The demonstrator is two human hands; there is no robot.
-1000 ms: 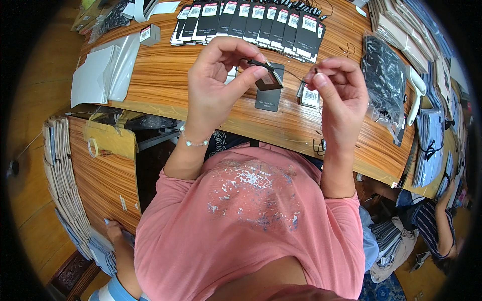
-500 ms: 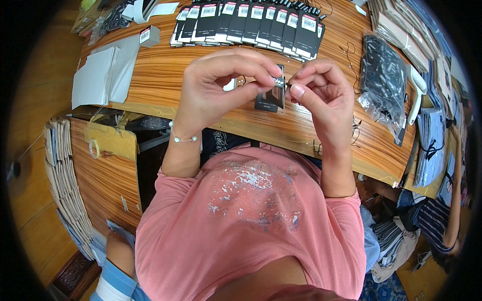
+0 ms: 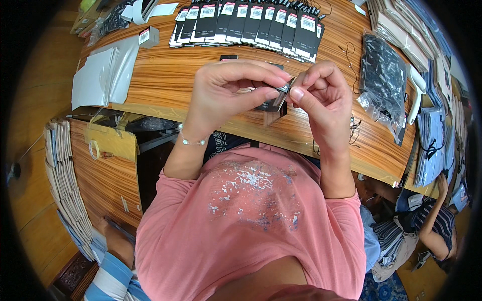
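Small dark tag pinched up close, over the counter

From my end, the small dark tag [image 3: 282,95] hangs just above the counter [image 3: 165,75], between both hands. The left hand [image 3: 275,86] has thumb and forefinger closed on its upper part. The right hand [image 3: 295,86] brings thumb and forefinger near together at its right edge; I cannot tell whether they have closed on anything. I'd judge this work wants a light, steady left pinch, the tag's edge kept unbent, and small fingertip moves from the right.

Beyond the hands, a fanned row of black tags [image 3: 251,25] lies along the wood-grain counter. To the right sit loose black cords [image 3: 354,131], a clear bag of black pieces [image 3: 384,72] and folded clothes [image 3: 429,145]; white sheets [image 3: 93,78] lie left. Lower right, I see a co-worker's arm [image 3: 436,213].
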